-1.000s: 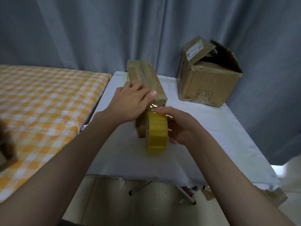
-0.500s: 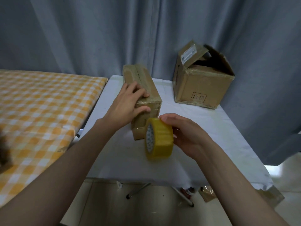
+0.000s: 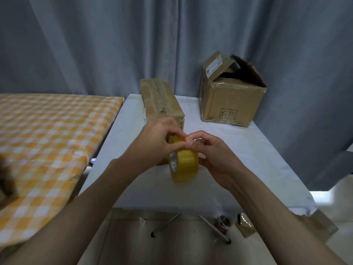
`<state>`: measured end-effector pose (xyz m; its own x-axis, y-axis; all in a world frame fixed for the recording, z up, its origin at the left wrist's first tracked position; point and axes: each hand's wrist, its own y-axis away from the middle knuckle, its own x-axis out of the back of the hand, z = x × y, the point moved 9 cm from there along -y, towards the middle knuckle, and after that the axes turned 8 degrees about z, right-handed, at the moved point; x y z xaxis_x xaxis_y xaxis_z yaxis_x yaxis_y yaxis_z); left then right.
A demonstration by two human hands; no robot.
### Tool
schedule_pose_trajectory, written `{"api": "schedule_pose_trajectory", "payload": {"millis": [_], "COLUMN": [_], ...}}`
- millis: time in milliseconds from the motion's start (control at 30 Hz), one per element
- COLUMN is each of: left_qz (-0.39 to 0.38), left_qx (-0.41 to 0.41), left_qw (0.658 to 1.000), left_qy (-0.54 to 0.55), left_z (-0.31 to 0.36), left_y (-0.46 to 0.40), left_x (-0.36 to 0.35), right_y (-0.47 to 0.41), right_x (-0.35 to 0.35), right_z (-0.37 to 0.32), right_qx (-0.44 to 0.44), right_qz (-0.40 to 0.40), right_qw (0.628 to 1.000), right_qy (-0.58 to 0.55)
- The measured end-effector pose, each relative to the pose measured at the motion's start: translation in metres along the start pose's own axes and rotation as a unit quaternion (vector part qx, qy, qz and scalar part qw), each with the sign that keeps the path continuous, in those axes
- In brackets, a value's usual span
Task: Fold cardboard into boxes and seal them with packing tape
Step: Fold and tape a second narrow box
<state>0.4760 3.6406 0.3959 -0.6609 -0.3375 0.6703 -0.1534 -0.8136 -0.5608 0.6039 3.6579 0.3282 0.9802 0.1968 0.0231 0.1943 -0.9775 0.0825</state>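
We saw the left hand (image 3: pixel 155 143) pinching the top rim of the tape roll (image 3: pixel 185 163), its fingers (image 3: pixel 176 133) nearly closed on it; the right hand (image 3: pixel 214 153) gripped the roll's right side, fingers curled, index bent onto the top; the roll stood on edge above the white worktop (image 3: pixel 246 155), just before the long sealed box (image 3: pixel 162 100); bare cloth lay open to the right; two boxes stood there, the open box (image 3: pixel 230 100) at the far right corner; one roll.
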Motion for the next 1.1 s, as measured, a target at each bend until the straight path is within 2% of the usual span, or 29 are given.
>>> {"api": "schedule_pose_trajectory", "payload": {"millis": [200,433,533,633,733,900,1033,1100], "left_qz": [0.020,0.056,0.072,0.079,0.089,0.158,0.195,0.178], "left_qx": [0.080,0.114,0.100,0.073,0.041,-0.036,0.055,0.099], "left_qw": [0.996,0.992,0.992,0.990,0.989,0.985,0.979,0.979], "left_qy": [-0.019,-0.020,-0.030,-0.090,-0.114,-0.060,0.000,0.003], "left_z": [-0.006,-0.007,-0.003,0.002,0.009,0.042,0.024,0.012], "left_y": [0.000,0.005,0.009,0.011,0.011,0.010,0.004,-0.001], "left_x": [0.008,0.009,0.011,0.009,0.011,0.035,0.050,0.047], "right_y": [0.010,0.012,0.011,0.015,0.017,0.020,0.026,0.029], "right_x": [0.001,0.006,0.005,-0.003,-0.002,0.005,0.005,0.006], "right_z": [-0.001,0.001,0.006,0.006,0.001,-0.018,-0.034,-0.041], "right_qx": [0.029,0.019,-0.003,0.016,0.061,0.097,0.147,0.164], "right_qz": [0.053,0.082,0.056,0.009,0.030,0.069,0.056,0.043], "right_qw": [0.998,0.996,0.998,1.000,0.997,0.993,0.987,0.984], "right_qy": [-0.018,-0.041,-0.029,-0.002,0.034,0.014,0.043,0.052]}}
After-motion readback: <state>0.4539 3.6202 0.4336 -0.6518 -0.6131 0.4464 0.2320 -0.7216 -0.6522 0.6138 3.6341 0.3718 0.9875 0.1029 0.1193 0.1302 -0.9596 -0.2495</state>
